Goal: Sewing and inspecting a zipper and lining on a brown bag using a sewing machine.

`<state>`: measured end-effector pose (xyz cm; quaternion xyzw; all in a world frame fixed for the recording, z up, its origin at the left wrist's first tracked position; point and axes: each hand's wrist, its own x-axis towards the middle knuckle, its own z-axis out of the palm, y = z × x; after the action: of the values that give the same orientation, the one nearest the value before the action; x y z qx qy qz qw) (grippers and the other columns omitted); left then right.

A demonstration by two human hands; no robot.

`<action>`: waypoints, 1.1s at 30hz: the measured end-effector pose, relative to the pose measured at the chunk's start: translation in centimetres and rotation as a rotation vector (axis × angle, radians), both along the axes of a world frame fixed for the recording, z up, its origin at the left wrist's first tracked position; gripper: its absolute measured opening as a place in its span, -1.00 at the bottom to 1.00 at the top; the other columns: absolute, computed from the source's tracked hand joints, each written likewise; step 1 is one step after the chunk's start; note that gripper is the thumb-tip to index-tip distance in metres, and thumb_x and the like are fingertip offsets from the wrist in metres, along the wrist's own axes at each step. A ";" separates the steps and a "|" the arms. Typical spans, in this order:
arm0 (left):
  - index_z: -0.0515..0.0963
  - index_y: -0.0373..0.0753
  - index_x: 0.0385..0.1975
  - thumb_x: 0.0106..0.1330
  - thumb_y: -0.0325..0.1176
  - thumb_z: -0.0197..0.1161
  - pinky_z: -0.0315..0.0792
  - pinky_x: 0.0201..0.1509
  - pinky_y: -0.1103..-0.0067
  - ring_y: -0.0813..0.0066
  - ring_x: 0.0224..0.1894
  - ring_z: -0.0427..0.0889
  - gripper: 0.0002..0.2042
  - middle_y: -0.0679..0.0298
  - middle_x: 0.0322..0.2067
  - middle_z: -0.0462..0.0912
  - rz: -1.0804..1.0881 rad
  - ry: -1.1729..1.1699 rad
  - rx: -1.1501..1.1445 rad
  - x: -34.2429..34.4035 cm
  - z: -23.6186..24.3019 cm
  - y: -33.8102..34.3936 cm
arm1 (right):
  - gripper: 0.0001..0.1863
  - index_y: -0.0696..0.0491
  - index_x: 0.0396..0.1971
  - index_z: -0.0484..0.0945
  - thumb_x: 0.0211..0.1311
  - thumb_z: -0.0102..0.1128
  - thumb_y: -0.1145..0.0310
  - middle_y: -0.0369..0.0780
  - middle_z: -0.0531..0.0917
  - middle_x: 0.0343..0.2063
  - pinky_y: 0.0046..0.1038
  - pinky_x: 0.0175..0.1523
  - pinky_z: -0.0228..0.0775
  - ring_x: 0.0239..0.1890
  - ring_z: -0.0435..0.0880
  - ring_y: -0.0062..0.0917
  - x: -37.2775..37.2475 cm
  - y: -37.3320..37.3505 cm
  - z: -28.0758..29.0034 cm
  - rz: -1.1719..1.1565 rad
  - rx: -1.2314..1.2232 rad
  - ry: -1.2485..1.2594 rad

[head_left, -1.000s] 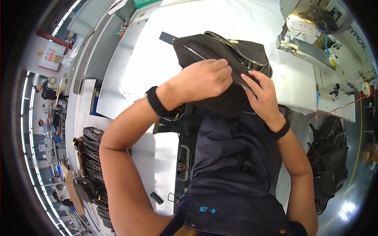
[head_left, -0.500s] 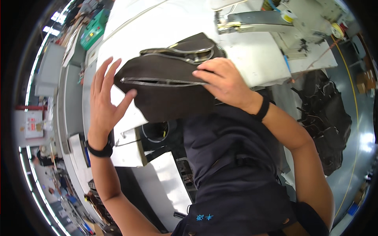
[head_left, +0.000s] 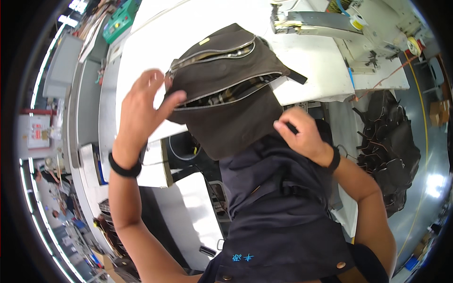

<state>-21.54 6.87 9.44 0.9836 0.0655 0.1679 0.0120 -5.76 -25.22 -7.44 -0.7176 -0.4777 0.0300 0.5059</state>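
A dark brown fabric bag (head_left: 231,125) lies across the near table edge, its lower panel hanging toward my lap. Two silver zippers run across it, both gaping, with a plaid lining (head_left: 226,95) showing inside. A short dark strap end (head_left: 297,77) sticks out at its right. At the bag's left end is my left hand (head_left: 144,108), thumb spread from the fingers; its fingertips are blurred. My right hand (head_left: 304,134) is curled beside the bag's lower right edge. Whatever its fingers may hold is hidden.
A sewing machine (head_left: 318,22) stands at the far right of the white table (head_left: 155,42). Several dark bag pieces (head_left: 389,151) hang in a heap at right. A green case (head_left: 120,21) sits at the far left. The dark apron (head_left: 278,203) covers my lap.
The bag has shifted and tilted, its right side coming up, and its front zipper gapes wider. My right hand has come off the zipper, down and right. My left hand has moved right, closer in.
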 end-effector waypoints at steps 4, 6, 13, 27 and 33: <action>0.54 -0.22 0.20 0.31 -0.13 0.39 0.52 0.13 0.31 -0.01 0.01 0.66 -0.50 0.07 0.05 0.66 -0.134 0.006 -0.131 4.8 -1.7 2.8 | -0.52 0.22 0.04 0.60 0.39 0.36 0.10 -0.13 0.74 -0.17 -0.48 -0.10 0.61 -0.23 0.76 -0.47 -3.1 -0.9 -3.9 0.205 -0.502 0.945; 0.62 -0.23 0.10 0.35 -0.13 0.37 0.51 0.13 0.33 -0.01 0.04 0.65 -0.59 0.03 0.02 0.69 -0.118 0.166 -0.211 7.1 -2.8 4.1 | -0.51 0.22 0.07 0.57 0.41 0.34 0.09 -0.15 0.74 -0.15 -0.49 -0.12 0.61 -0.24 0.76 -0.48 -3.6 0.2 -4.1 0.307 -0.347 1.194; 0.70 -0.27 -0.20 0.44 -0.31 0.25 0.53 -0.16 0.32 0.00 -0.20 0.69 -0.82 0.06 -0.24 0.71 0.169 -0.062 0.177 4.9 1.6 7.8 | -0.66 0.21 -0.09 0.57 0.51 0.18 0.17 -0.23 0.70 -0.32 -0.52 -0.38 0.55 -0.49 0.69 -0.59 -3.5 6.9 1.2 0.255 -0.050 1.148; 0.43 -0.21 0.34 0.33 -0.38 0.36 0.39 0.33 0.31 0.05 0.27 0.50 -0.45 0.03 0.20 0.55 -0.130 0.010 -0.031 1.0 -2.0 -1.9 | -0.81 0.09 -0.23 0.67 0.46 0.18 0.29 -0.38 0.69 -0.51 -0.62 -0.53 0.33 -0.60 0.56 -0.75 8.5 14.0 5.3 0.097 -0.014 0.790; 0.49 -0.27 0.25 0.41 -0.06 0.28 0.24 0.46 0.08 0.08 0.39 0.39 -0.47 0.09 0.28 0.50 -0.068 0.168 0.005 4.5 -9.3 -3.0 | -0.60 0.22 0.14 0.55 0.43 0.22 0.30 -0.39 0.58 -0.58 -0.64 -0.56 0.33 -0.69 0.46 -0.75 5.9 11.9 5.5 0.118 -0.075 0.759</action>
<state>-17.00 3.83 0.13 0.9959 0.0322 0.0844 0.0095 0.12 -13.36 -1.92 -0.6448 -0.2956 0.3400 0.6175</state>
